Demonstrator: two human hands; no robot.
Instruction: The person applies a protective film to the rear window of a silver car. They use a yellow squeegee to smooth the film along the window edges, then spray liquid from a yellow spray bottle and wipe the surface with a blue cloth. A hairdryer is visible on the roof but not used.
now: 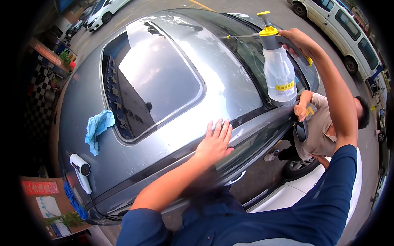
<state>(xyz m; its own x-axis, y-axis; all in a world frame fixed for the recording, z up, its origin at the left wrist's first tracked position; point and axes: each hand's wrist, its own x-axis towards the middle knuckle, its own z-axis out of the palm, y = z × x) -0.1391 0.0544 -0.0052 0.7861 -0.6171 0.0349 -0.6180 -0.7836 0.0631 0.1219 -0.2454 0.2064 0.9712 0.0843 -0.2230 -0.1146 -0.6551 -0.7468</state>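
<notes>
My right hand [297, 41] grips the handle of a clear plastic pump sprayer [279, 70] with a yellow collar, held over the front edge of a grey car's roof. The sprayer's thin nozzle wand points toward the windshield [246, 52], and faint mist seems to show at its tip. My left hand [217, 140] rests flat, fingers spread, on the roof's side edge beside the dark trim strip. Water drops dot the grey roof [138, 160]. A crumpled light-blue cloth [98, 127] lies by the corner of the glass sunroof [160, 70]. Behind it sits a white corded hair dryer or heat gun [80, 170].
Another person [320, 123] stands at the right, one hand near the car's side mirror [300, 130]. A white car [286, 196] is close behind me. A dark-blue cloth [74, 201] hangs at the roof's rear. A white van [341, 27] and a white car [106, 10] stand farther off.
</notes>
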